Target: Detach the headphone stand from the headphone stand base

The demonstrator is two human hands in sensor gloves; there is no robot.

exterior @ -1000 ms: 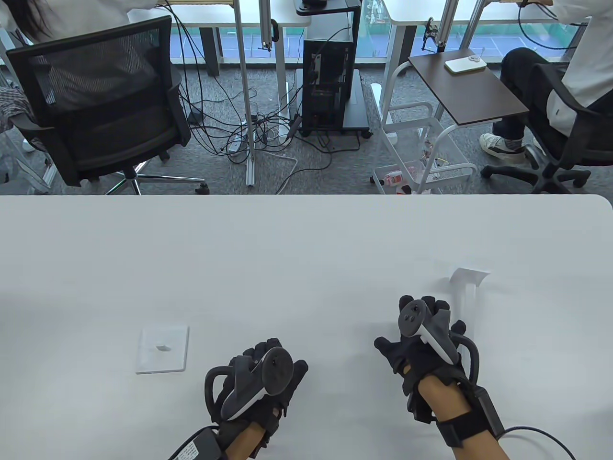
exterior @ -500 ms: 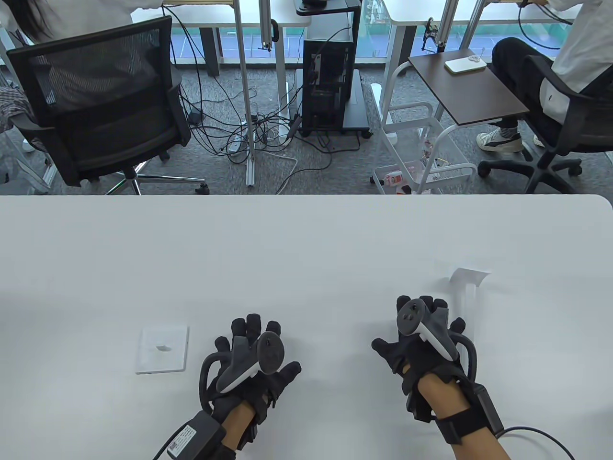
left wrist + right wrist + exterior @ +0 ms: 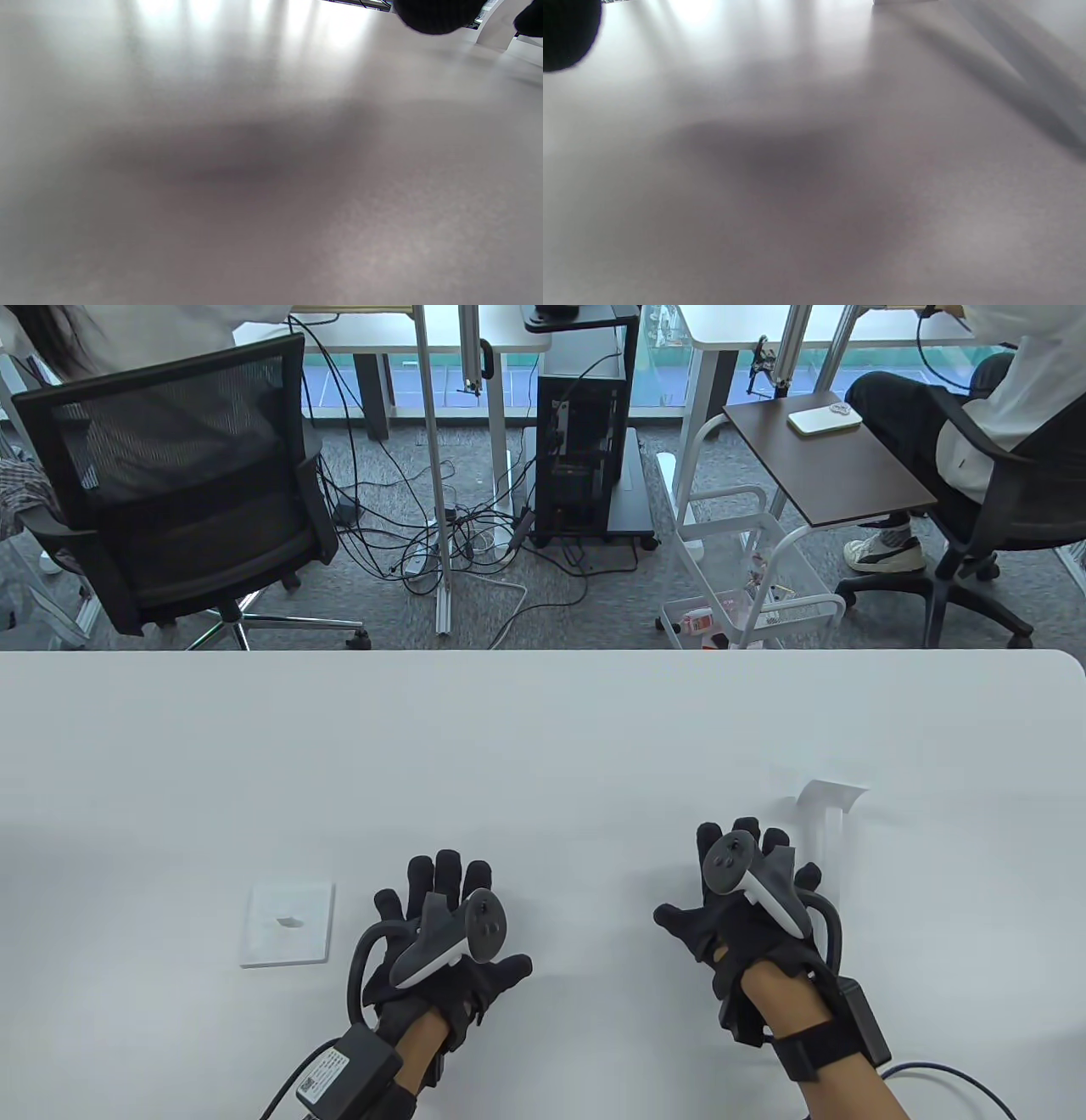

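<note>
Both hands flat and empty now — left hand (image 3: 441, 933) uncurled from a loose fist a second ago and spread on the surface (image 3: 543, 729), right hand (image 3: 742, 899) barely shifted, fingers splayed just beside the stand (image 3: 825, 823). Nothing gripped. Stand lying on its side at right, base (image 3: 288, 923) well apart at left — already separated, task apparently done. Count: one stand, one base, two hands.

No readable text; label on left wrist box (image 3: 327, 1079) illegible.
</note>
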